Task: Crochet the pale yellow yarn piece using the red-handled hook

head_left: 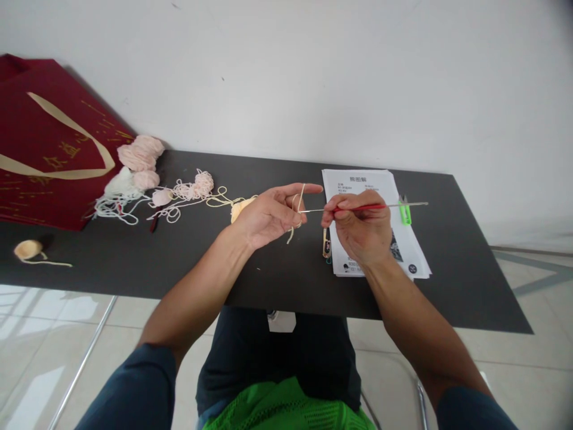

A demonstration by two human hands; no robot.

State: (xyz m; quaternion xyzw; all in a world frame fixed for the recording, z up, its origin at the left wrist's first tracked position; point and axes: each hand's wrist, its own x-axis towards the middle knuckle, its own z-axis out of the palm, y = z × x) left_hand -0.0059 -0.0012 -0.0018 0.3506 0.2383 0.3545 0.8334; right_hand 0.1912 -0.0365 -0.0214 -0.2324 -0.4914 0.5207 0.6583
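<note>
My left hand [273, 214] is raised over the middle of the dark table, index finger stretched out, with pale yellow yarn [301, 197] looped over it. Its thumb and other fingers pinch the yarn, and a short tail hangs below. My right hand [362, 224] grips a crochet hook [364, 208] with a red handle, held like a pen above the papers. The hook's thin metal tip reaches the yarn at my left fingers; whether it passes through a loop is too small to tell. Behind my left hand lies a yellow yarn ball [242, 208], partly hidden.
Printed sheets [371, 179] lie under my right hand, with small green scissors [404, 212] at their right edge. Pink yarn [141, 152] and white yarn [120, 184] sit beside a dark red paper bag [54, 137]. A small yellow crocheted piece [27, 249] lies far left. A white wall backs the table [286, 292].
</note>
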